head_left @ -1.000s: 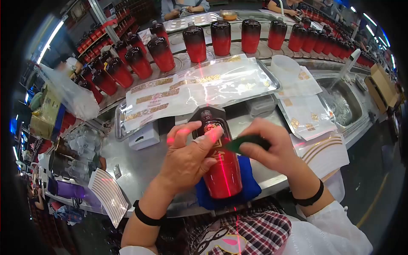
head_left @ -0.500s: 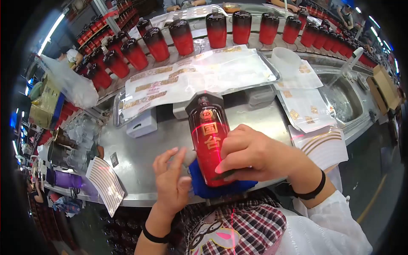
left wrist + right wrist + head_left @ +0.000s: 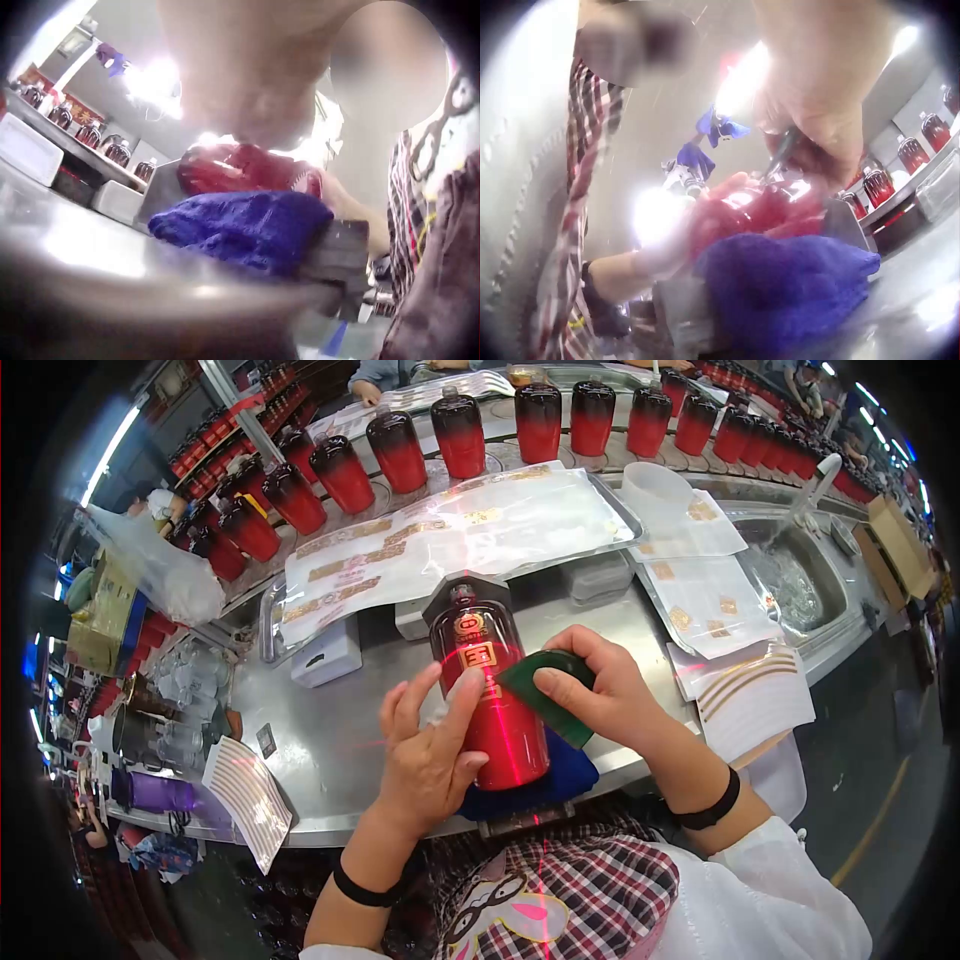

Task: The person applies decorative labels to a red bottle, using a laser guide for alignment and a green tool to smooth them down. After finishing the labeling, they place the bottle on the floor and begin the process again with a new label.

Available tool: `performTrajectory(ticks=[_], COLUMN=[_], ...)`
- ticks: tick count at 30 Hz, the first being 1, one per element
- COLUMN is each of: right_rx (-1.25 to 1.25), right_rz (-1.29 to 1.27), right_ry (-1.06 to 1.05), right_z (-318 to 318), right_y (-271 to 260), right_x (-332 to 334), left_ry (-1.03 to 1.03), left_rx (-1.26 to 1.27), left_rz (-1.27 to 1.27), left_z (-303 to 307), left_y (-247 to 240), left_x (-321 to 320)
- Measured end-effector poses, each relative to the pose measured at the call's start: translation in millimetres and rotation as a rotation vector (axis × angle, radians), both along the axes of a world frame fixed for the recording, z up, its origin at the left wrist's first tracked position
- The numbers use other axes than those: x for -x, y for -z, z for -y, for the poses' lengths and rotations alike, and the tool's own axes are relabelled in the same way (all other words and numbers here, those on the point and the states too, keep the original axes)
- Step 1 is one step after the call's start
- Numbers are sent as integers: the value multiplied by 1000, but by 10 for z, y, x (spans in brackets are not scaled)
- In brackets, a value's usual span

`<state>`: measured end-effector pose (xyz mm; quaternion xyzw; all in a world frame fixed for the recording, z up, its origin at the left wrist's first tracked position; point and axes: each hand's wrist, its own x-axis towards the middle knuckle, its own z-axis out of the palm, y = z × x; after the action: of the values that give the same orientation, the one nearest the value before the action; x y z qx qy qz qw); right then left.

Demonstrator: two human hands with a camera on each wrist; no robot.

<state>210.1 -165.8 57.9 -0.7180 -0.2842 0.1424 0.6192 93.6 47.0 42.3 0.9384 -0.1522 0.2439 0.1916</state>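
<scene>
Head view: on the steel table (image 3: 320, 730), a red bottle (image 3: 497, 705) lies on a blue cloth (image 3: 562, 768) beneath your fingers. Your left hand (image 3: 430, 760) rests straight fingers on it; your right hand (image 3: 605, 700) pinches a green scraper (image 3: 545, 695) against it.

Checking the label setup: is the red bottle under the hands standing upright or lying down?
Lying down. The red bottle rests on its side on the blue cloth, neck pointing away from the person.

A bottling-plant labelling station: rows of red bottles (image 3: 540, 420) on a conveyor, label sheets (image 3: 470, 530) on steel bench (image 3: 330, 730).
</scene>
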Motion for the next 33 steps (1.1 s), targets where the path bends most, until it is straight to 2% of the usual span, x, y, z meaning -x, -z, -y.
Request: performTrajectory(ticks=[4, 7, 10, 13, 17, 19, 21, 22, 24, 26, 28, 33], right_rx=[-22, -23, -7, -14, 56, -34, -84, -31, 16, 52, 59, 106], right_rz=[32, 113, 203, 150, 254, 331, 406, 412, 436, 449, 499, 491], right_ry=[101, 138, 178, 199, 154, 92, 69, 49, 44, 42, 47, 68], right_z=[52, 93, 158, 260, 212, 173, 215, 266, 310, 315, 290, 335], right_y=[55, 48, -2, 6, -55, -4, 54, 20, -15, -41, 3, -16], right_x=[-10, -19, 4, -15, 12, -3, -43, -52, -74, -63, -59, -47], left_ry=[-6, 15, 85, 73, 66, 85, 1, -36, -250, -448, -604, -570], left_rx=[-123, -317, -210, -176, -149, -119, -1, 60, 72, -87, -299, -286], left_rz=[33, -70, -8, 22, 1, -33, -21, -14, 14, -86, 18, -178], left_z=[-57, 35, 63, 94, 88, 59, -88, -202, -583, -1131, -1598, -1962], left_y=[-38, -280, -142, -91, -115, -122, -164, -193, -159, -142, 144, 305], left_x=[63, -13, -9, 103, 155, 201, 193, 167, 19, -242, -480, -726])
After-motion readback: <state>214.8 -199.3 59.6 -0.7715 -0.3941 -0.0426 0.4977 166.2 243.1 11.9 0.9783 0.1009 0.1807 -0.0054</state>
